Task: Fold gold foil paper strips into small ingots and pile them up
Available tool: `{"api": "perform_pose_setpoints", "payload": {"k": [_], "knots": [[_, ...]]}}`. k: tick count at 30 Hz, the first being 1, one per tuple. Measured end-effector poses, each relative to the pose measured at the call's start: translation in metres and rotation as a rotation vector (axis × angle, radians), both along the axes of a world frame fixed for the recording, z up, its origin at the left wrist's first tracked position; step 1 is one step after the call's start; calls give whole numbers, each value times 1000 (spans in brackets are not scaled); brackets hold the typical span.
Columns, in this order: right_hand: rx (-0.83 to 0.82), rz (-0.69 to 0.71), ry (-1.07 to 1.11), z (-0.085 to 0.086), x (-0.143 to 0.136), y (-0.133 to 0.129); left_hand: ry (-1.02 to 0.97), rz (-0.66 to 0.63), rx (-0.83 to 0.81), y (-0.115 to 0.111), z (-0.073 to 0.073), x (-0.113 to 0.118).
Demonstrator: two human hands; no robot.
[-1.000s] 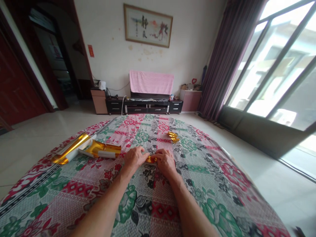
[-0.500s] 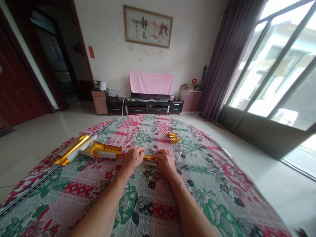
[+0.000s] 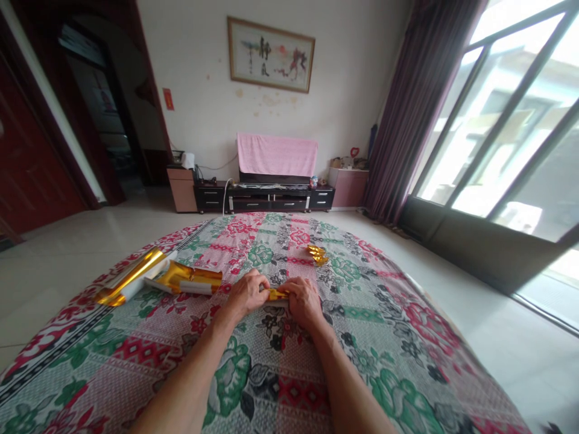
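Observation:
A small strip of gold foil paper (image 3: 277,295), pale on its underside, lies across the patterned cloth between my hands. My left hand (image 3: 248,293) pinches its left end with bent fingers. Over its right end, the curled fingers of my right hand (image 3: 303,299) grip it, hiding part of it. To the left rest curled sheets of gold paper (image 3: 181,276) with white backs, and a larger gold roll (image 3: 136,280) lies beyond them. Several folded gold pieces (image 3: 317,254) sit close together, a little beyond my right hand.
The floral cloth (image 3: 344,367) covers the broad rounded surface under my hands. Across the floor stands a low black cabinet (image 3: 271,199) with a pink towel (image 3: 277,154) draped above it. A purple curtain (image 3: 398,114) and glass doors are on the right.
My left hand has shifted slightly right along the gold strip, closing in on my right hand. The right hand stays nearly in place, and the view has tilted up slightly.

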State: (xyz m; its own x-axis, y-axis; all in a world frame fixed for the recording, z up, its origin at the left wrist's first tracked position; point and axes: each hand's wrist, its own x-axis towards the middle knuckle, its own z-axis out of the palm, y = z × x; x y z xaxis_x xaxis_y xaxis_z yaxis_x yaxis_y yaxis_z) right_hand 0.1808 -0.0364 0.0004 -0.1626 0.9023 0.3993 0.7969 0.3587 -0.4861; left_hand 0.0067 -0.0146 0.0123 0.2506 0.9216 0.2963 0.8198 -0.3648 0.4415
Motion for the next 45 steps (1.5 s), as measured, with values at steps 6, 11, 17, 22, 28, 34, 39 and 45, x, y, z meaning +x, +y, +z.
{"api": "perform_pose_setpoints", "payload": {"k": [6, 11, 17, 22, 28, 34, 39, 45], "knots": [[-2, -50, 228, -2, -1, 6, -280, 7, -114, 2, 0, 5], [-28, -25, 407, 3, 1, 3, -363, -58, -177, -1, 5, 9], [-49, 66, 457, 12, 2, -3, -379, -141, -243, -8, 16, 11], [-80, 166, 493, 11, 1, -2, -372, -145, -271, -7, 17, 10], [-123, 174, 607, 10, 0, 0, -418, -189, -326, -4, 13, 8], [-167, 184, 862, 14, -2, 1, -702, -28, -364, -3, 7, 11], [-257, 313, 995, 10, -9, 3, -869, 65, -401, 0, 6, 16], [-258, 314, 969, 5, -12, 3, -931, 123, -405, 0, 7, 21]]}}
